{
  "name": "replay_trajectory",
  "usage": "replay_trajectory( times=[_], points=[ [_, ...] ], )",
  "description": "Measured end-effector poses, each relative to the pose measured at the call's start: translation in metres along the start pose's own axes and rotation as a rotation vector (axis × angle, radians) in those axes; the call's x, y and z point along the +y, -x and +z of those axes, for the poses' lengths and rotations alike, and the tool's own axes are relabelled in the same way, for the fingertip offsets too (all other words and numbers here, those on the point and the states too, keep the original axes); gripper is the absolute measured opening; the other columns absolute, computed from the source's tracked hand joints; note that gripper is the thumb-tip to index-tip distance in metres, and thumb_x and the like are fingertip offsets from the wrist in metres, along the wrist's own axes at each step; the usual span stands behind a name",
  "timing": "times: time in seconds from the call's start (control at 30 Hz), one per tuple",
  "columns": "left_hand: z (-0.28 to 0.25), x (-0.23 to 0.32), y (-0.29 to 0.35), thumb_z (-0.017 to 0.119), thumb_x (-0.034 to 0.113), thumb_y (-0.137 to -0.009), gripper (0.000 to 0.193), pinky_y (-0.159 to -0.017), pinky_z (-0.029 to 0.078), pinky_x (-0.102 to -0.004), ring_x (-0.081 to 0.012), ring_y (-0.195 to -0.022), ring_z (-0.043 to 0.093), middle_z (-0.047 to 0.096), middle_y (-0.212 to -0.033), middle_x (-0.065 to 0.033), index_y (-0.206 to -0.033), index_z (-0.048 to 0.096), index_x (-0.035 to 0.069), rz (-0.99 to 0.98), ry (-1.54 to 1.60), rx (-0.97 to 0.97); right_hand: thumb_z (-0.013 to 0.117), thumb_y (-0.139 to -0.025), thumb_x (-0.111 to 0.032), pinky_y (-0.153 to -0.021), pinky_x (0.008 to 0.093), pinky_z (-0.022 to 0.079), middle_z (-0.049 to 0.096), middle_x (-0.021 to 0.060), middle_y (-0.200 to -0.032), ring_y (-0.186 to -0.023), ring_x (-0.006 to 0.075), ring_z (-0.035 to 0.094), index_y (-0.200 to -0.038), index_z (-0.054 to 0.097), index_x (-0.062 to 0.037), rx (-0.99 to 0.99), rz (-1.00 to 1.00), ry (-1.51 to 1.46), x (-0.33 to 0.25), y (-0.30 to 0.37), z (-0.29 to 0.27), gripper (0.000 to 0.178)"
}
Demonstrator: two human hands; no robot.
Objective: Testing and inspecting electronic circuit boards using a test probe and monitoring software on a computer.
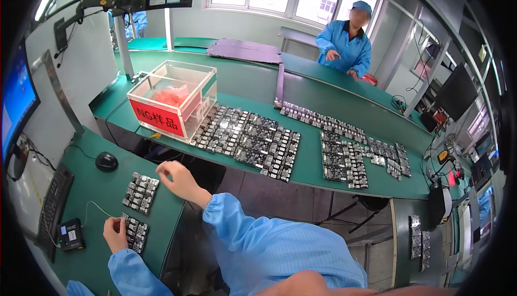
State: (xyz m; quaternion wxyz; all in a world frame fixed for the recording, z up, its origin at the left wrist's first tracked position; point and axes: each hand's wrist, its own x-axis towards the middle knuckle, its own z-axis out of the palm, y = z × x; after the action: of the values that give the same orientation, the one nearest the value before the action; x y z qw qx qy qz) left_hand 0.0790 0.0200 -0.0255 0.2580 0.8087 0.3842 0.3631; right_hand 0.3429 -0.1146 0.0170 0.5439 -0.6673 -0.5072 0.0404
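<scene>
My left hand [114, 235] is closed, thumb and fingers pinched at the upper left edge of a panel of small circuit boards [139, 235] lying on the green bench. A thin yellow-green cable [96, 204] runs in a loop to its fingertips, and its end is hidden there. My right hand [182, 179] hovers by the bench edge with thumb and forefinger curled together in a ring; whether anything tiny is between the tips does not show. Beside it lies a second panel of circuit boards [141, 192]. A small black box [71, 235] sits left of my left hand.
A black mouse [106, 161] and keyboard [55, 204] lie on the left, below a monitor [19, 102]. Across the gap, a long green bench [307, 173] bears many board panels [245, 137] and a clear box [186, 88] with a red label. A co-worker [347, 43] stands beyond.
</scene>
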Motion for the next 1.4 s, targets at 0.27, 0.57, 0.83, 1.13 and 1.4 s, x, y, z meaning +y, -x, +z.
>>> replay_trajectory(
  times=[0.27,0.57,0.83,1.13,1.4],
  points=[
    [0.0,-0.001,0.0,0.066,0.006,-0.079,0.014,-0.062,0.045,-0.0301,-0.0187,-0.065,0.055,0.057,-0.075,-0.0088,-0.077,0.054,-0.001,0.005,0.05,0.007,0.062,-0.076,-0.014,-0.087,0.0377,0.039,0.05,0.0105,-0.102,-0.101,0.0271,0.048,-0.111,0.052,-0.0066,0.131,-0.068,0.35,0.024,0.008,0.021,0.037],
    [-0.001,0.003,0.001,0.065,0.006,-0.079,0.013,-0.062,0.044,-0.0299,-0.0174,-0.064,0.054,0.057,-0.074,-0.0084,-0.078,0.055,-0.001,-0.002,0.041,0.001,0.06,-0.079,-0.017,-0.08,0.0386,0.044,0.049,0.0134,-0.106,-0.096,0.0287,0.054,-0.115,0.048,-0.0037,0.082,-0.07,0.519,0.028,0.009,0.026,0.04],
    [-0.002,0.004,0.001,0.065,0.006,-0.08,0.013,-0.062,0.044,-0.0299,-0.0178,-0.064,0.054,0.056,-0.073,-0.0085,-0.077,0.054,-0.001,0.001,-0.002,0.01,0.055,-0.083,-0.02,-0.064,0.0406,0.051,0.052,0.0168,-0.099,-0.07,0.031,0.061,-0.113,0.046,-0.0033,-0.033,0.002,0.497,0.029,0.009,0.026,0.036],
    [0.001,-0.002,0.0,0.066,0.007,-0.079,0.015,-0.063,0.045,-0.0304,-0.019,-0.065,0.056,0.057,-0.073,-0.0089,-0.076,0.054,-0.001,-0.003,0.039,0.014,0.054,-0.084,-0.02,-0.065,0.0415,0.05,0.052,0.0153,-0.097,-0.072,0.0314,0.061,-0.111,0.048,-0.0051,-0.053,0.011,0.475,0.03,0.009,0.026,0.032],
    [0.0,-0.003,0.0,0.066,0.006,-0.079,0.015,-0.062,0.045,-0.0305,-0.0183,-0.064,0.055,0.056,-0.073,-0.0084,-0.075,0.053,-0.001,-0.011,0.021,0.002,0.055,-0.083,-0.02,-0.066,0.0412,0.05,0.053,0.014,-0.097,-0.072,0.0311,0.061,-0.106,0.052,-0.0055,-0.036,0.016,0.452,0.028,0.009,0.025,0.027]
  ],
)
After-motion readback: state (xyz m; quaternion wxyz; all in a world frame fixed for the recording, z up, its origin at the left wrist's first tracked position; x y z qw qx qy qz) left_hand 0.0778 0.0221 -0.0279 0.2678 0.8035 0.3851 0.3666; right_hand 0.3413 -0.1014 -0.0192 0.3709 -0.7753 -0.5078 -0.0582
